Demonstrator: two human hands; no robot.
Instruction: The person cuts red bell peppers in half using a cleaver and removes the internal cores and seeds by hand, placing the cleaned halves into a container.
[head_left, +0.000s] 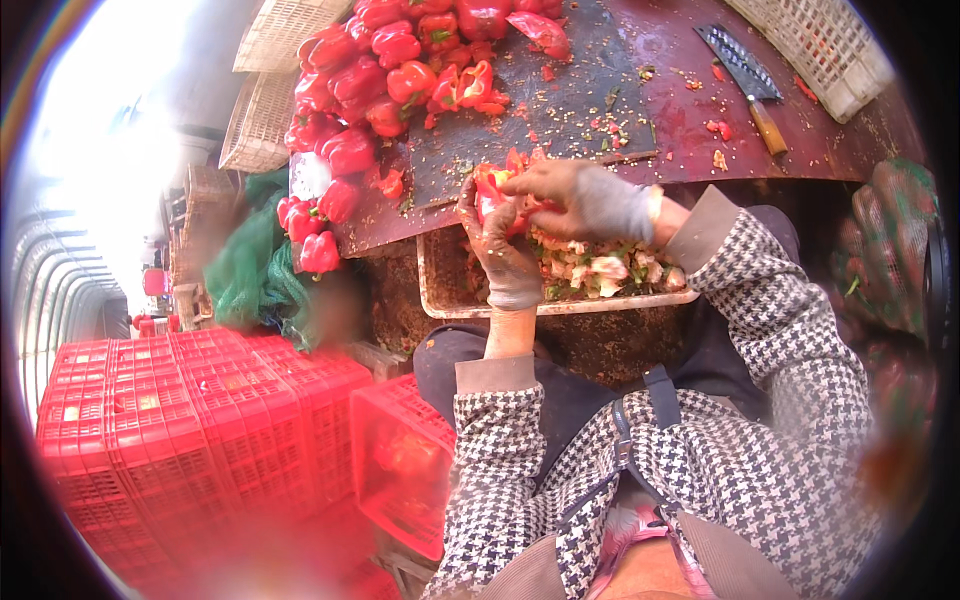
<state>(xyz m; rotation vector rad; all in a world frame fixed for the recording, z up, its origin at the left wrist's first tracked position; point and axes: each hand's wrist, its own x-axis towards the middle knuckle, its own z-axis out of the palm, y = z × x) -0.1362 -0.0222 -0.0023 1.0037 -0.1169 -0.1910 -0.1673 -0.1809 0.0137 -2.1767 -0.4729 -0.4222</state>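
A cut-open red bell pepper (489, 186) is in my left hand (504, 251), above the table's near edge. My left hand wears a dirty, stained work glove. From the right, my right hand (589, 199) in a grey glove reaches over the pepper, and its slightly blurred fingers grip the open side. The inside of the pepper is partly hidden by those fingers. Below both hands a shallow pale tray (555, 307) holds pepper cores and green scraps (600, 271). Whole and cut red bell peppers (360, 82) are heaped at the table's far left.
A dark board (555, 112) strewn with seeds lies on the reddish table (675, 150). At the right rests a wooden-handled cleaver (750, 94) near a white plastic crate (825, 52). Red crates (187, 405) and green netting (255, 262) are on my left; a mesh sack (892, 232) is at right.
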